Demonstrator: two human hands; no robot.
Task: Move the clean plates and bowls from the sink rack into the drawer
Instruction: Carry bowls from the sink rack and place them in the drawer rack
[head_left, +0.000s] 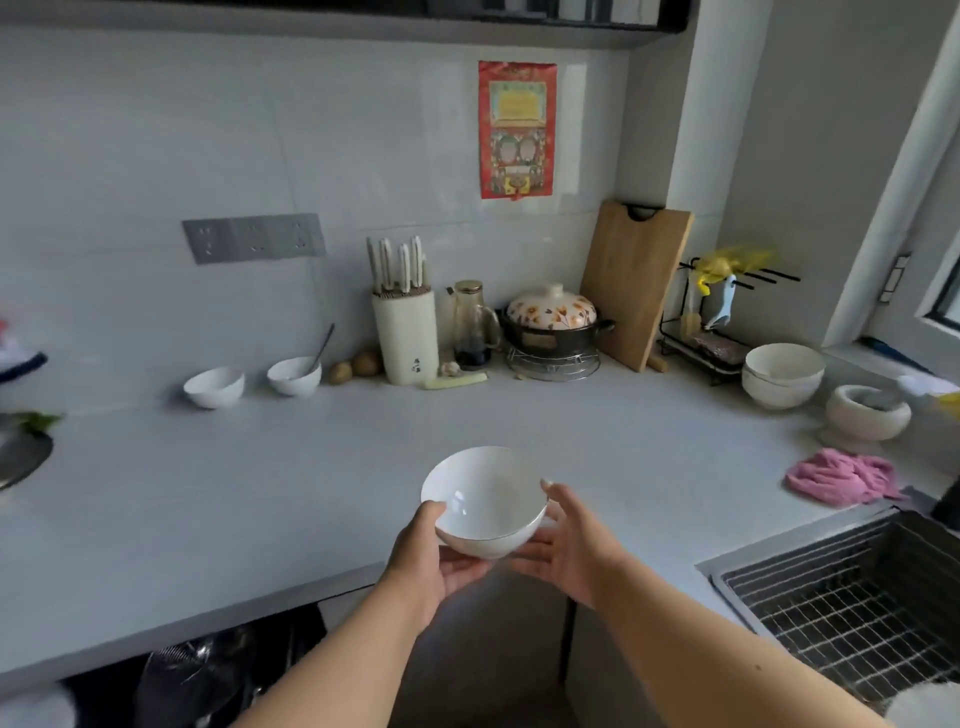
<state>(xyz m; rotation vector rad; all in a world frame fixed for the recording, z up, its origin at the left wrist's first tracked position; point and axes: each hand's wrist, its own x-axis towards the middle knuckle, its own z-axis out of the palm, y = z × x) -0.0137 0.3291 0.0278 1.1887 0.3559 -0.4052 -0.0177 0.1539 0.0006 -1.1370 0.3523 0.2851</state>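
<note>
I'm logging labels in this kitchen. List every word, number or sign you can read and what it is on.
Nothing here reads clearly.
Red poster on the wall: print too blurred.
Knife block: small dark mark, too small to read.
Pot: label on its front, blurred.
Held bowl: no text.
</note>
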